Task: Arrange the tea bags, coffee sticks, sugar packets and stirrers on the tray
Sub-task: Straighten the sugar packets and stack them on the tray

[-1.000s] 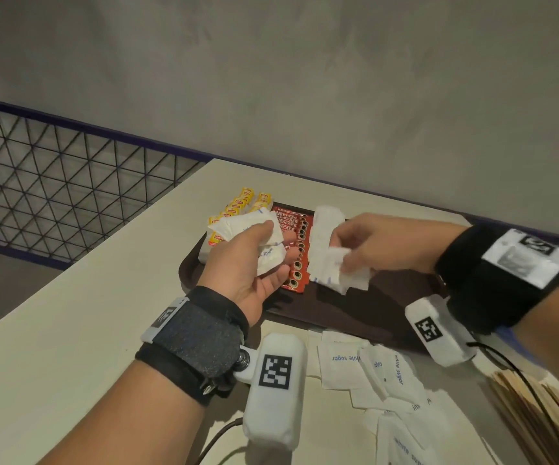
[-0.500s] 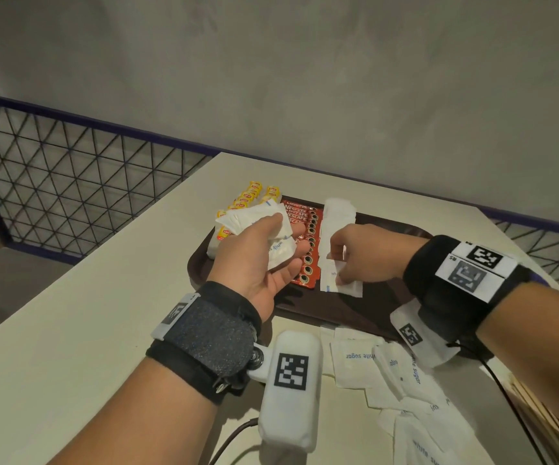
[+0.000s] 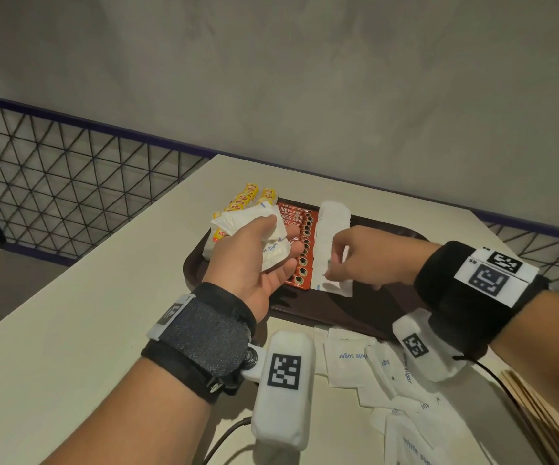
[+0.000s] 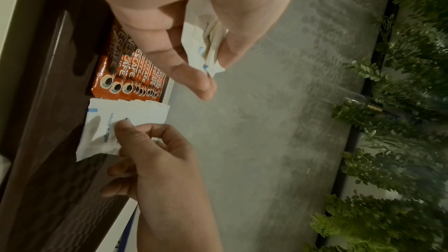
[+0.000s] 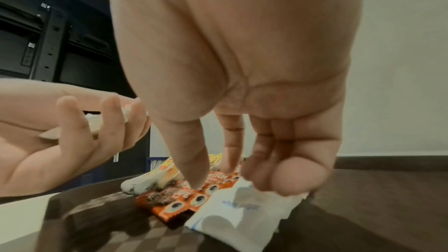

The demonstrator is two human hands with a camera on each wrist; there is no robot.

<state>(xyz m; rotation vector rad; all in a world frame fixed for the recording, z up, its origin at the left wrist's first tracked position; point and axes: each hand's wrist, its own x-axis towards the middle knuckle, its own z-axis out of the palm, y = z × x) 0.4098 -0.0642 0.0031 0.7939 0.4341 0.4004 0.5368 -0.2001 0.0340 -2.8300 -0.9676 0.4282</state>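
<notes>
A dark brown tray [image 3: 372, 307] carries yellow tea bags [image 3: 248, 196], a row of red coffee sticks [image 3: 291, 216] and a row of white sugar packets [image 3: 332, 223]. My left hand [image 3: 254, 256] hovers over the tray's left part, its thumb and fingers gripping a stack of sugar packets [image 4: 201, 45]. At the near end of the white row, my right hand [image 3: 365, 256] pinches the nearest sugar packet [image 5: 242, 217] by its edge as the packet lies flat on the tray. Its thumb tip comes down beside the coffee sticks [image 5: 174, 198].
Several loose sugar packets [image 3: 352, 360] lie on the pale table in front of the tray. Wooden stirrers [image 3: 533, 407] lie at the lower right. A wire mesh railing [image 3: 53, 182] runs past the table's left edge and a grey wall stands behind.
My right hand carried a sugar packet from beside the left hand down onto the tray, at the near end of the white row. The left hand stayed put with its stack.
</notes>
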